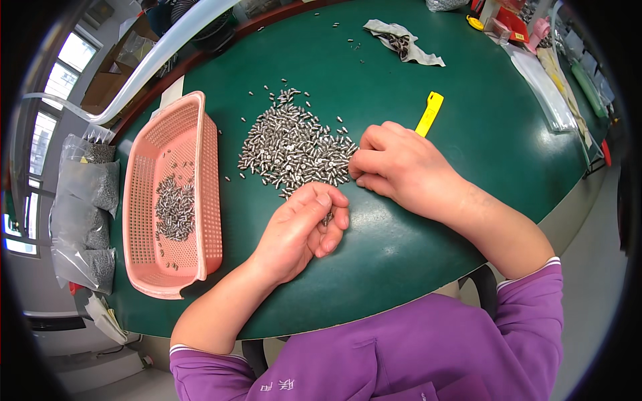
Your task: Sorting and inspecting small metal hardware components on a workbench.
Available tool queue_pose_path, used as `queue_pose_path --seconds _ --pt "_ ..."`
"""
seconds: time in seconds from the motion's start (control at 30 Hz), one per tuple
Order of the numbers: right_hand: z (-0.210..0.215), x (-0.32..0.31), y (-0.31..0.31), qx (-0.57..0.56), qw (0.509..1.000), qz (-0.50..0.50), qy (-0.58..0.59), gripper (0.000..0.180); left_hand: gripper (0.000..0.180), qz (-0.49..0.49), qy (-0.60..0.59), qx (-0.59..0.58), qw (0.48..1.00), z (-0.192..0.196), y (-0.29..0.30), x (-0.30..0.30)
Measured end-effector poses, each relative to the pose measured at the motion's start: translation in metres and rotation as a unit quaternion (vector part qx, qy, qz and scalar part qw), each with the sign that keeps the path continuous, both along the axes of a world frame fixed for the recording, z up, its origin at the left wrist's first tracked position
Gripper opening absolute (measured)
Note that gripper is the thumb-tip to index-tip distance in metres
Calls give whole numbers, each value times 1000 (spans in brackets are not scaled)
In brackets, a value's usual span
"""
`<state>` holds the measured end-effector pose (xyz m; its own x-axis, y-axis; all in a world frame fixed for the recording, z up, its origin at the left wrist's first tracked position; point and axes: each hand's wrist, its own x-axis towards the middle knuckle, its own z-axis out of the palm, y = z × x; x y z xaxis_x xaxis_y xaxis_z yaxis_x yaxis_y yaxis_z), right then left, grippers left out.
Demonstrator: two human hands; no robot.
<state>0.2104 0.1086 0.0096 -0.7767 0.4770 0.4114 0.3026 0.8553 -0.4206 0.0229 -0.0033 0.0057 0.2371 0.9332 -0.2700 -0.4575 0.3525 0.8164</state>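
Bench (401, 267): green, near edge curved, windows (72, 53) off to the pile's left
Pile (287, 144): small shiny metal parts (314, 160), loosely heaped on the bench, strays past its far edge
Basket (213, 200): pink, perforated, left of the pile, more parts on its floor
Left grip (299, 224): just nearer than the pile, palm turned up, fingers curled loosely round a few parts
Right grip (401, 167): at the pile's right edge, thumb and fingers bunched close; cannot tell whether they pinch a part
Handling: each part looks light, stiff and hard to damage, likely slick and quick to roll; best taken across its middle, thumb against fingertip, from the pile's loose edge
Yellow bar (430, 112): right of the pile
White sheet (422, 55): beyond the pile, rightward, dark bits (399, 44) on it
Bags (97, 184): left of the pile, past the basket
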Motion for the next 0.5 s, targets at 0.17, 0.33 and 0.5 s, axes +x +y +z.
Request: queue_pose_path --seconds 0.17,0.33,0.5 --pt "1 2 -1 -5 1000 -2 -21 12 21 -5 -3 -3 1000 -1 0 0" --pt "2 1 0 -46 999 16 -7 11 17 -5 3 -13 1000 0 1 0" --pt "10 -4 -6 -104 989 91 61 12 13 -36 -18 -12 999 -1 1 -4"
